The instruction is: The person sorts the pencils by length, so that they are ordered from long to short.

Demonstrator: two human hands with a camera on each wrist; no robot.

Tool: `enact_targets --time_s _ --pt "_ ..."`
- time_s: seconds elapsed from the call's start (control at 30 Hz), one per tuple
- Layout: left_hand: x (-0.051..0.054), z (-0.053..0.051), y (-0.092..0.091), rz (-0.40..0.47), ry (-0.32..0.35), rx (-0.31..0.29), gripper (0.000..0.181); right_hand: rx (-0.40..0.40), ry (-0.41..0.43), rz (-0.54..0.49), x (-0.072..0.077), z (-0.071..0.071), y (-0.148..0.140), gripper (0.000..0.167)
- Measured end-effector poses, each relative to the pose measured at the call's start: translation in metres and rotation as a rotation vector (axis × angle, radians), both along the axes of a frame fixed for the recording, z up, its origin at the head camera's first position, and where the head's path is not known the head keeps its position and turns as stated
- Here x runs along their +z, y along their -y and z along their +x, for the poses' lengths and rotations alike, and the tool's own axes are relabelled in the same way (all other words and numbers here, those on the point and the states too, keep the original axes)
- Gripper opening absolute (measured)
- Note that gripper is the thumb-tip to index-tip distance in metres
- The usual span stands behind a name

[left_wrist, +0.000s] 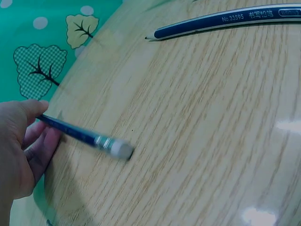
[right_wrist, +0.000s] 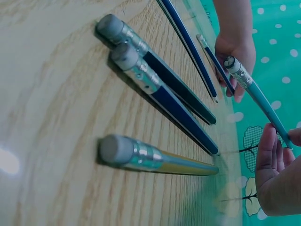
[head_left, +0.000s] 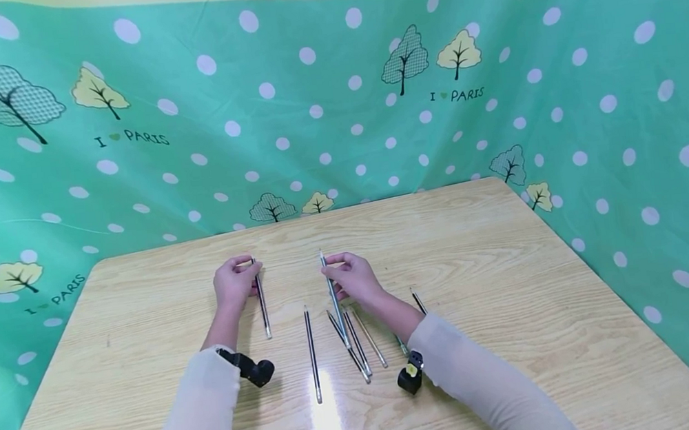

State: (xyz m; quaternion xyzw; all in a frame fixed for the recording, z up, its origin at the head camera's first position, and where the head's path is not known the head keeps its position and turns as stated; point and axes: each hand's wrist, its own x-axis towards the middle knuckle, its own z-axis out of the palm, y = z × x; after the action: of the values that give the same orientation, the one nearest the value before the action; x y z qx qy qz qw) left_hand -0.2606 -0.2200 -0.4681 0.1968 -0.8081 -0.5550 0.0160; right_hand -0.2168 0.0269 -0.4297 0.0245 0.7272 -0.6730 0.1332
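Observation:
My left hand (head_left: 235, 281) pinches a dark pencil (head_left: 262, 306) near its tip, on the left of the table. Its eraser end points toward me, and in the left wrist view that pencil (left_wrist: 77, 134) is slightly blurred. Between the thumb and fingers of my right hand (head_left: 352, 280) is a light blue pencil (right_wrist: 263, 101), its tip pointing away from me. Below it lie two dark pencils (right_wrist: 176, 115) close together and a yellow pencil (right_wrist: 188, 165) with a white eraser. A single dark pencil (head_left: 314, 363) lies between my two arms.
Beside my right forearm, another dark pencil (head_left: 418, 300) and a green one (head_left: 402, 346) are partly covered by the arm and sleeve. The wood-grain table (head_left: 158, 288) ends at a green dotted curtain (head_left: 334, 105) behind and on the right.

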Motion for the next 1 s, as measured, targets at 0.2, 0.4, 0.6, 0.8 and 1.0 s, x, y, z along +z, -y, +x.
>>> enact_targets --time_s 0.2,0.4,0.6,0.8,1.0 --pt "-0.0012 0.0016 -0.0032 -0.122 -0.017 -0.027 0.039 0.004 -0.006 -0.003 0.0004 0.0002 -0.0011 0.028" --pt "-0.0013 0.0036 -0.0070 -0.236 -0.033 -0.050 0.036 -0.003 0.002 -0.012 0.0012 0.0003 -0.0021 0.027" --pt "-0.0032 0.0050 -0.0090 -0.317 -0.018 -0.061 0.035 -0.005 0.003 0.005 0.0015 0.0003 -0.0036 0.027" --pt "-0.0049 0.0054 -0.0081 -0.335 -0.015 -0.069 0.036 -0.011 0.011 0.034 0.0059 -0.0011 -0.0051 0.028" --pt "-0.0041 0.0070 -0.0090 -0.341 -0.012 -0.072 0.037 -0.023 0.010 0.039 0.0029 -0.0046 -0.0053 0.027"
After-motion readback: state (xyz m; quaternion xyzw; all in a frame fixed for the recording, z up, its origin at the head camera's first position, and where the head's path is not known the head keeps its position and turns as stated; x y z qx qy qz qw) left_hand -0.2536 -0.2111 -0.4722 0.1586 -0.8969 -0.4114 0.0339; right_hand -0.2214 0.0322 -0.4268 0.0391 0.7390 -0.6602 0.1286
